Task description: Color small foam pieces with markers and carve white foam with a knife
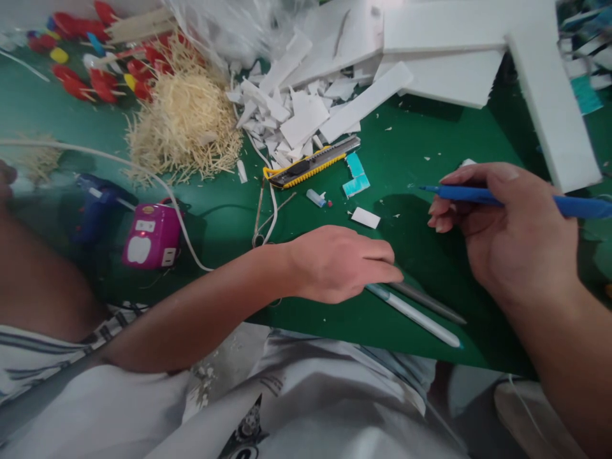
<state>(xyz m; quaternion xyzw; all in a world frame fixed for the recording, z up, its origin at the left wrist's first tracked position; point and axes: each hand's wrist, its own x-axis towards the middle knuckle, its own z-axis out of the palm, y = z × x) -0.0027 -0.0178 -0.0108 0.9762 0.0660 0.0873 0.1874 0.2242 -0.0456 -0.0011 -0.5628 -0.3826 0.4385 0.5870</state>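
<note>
My right hand (507,223) is closed around a blue pen (574,205), its tip pointing left above the green table (421,166). My left hand (342,261) lies palm down near the table's front edge, fingers together, on the end of a white pen (421,316). A grey pen (433,302) lies just beside the white one. A small white foam piece (366,218) sits between the two hands.
A yellow utility knife (310,163) lies behind, next to teal scraps (356,178). White foam offcuts (296,108) and large foam boards (549,95) fill the back. A straw pile (184,124), red and yellow pieces (90,70), a pink power strip (152,236) and a blue glue gun (95,204) stand left.
</note>
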